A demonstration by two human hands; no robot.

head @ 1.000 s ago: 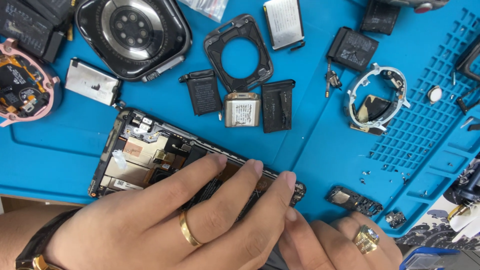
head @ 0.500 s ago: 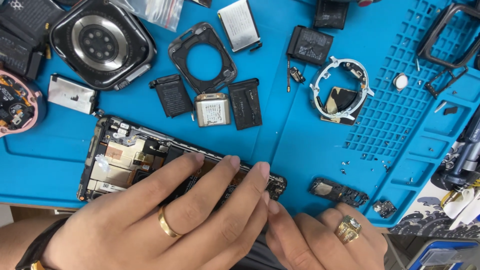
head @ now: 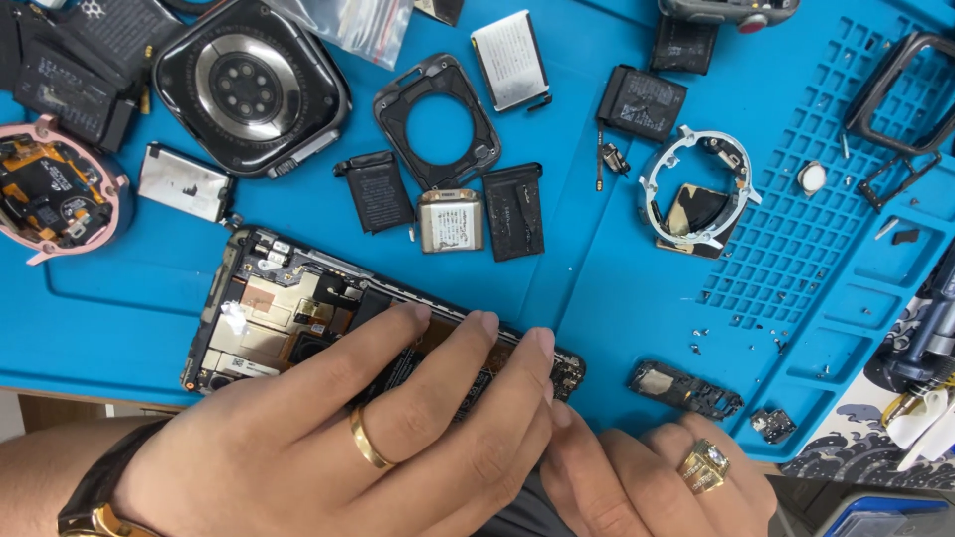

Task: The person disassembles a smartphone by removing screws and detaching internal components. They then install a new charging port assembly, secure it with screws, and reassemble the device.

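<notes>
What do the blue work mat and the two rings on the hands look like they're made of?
Blue work mat: probably silicone or rubber, matte, with moulded grid and trays. Plain band on the left hand: polished gold-coloured metal. Ring on the right hand: gold-coloured metal holding a clear, glinting stone.

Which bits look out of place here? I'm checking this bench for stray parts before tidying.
Tiny loose specks, perhaps screws, lie scattered on the blue mat beside its grid section. The opened phone lies askew under the left hand, its boards bare. The right hand touches its lower end.

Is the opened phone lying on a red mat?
No, the opened phone lies on a blue mat, under the left hand.
</notes>
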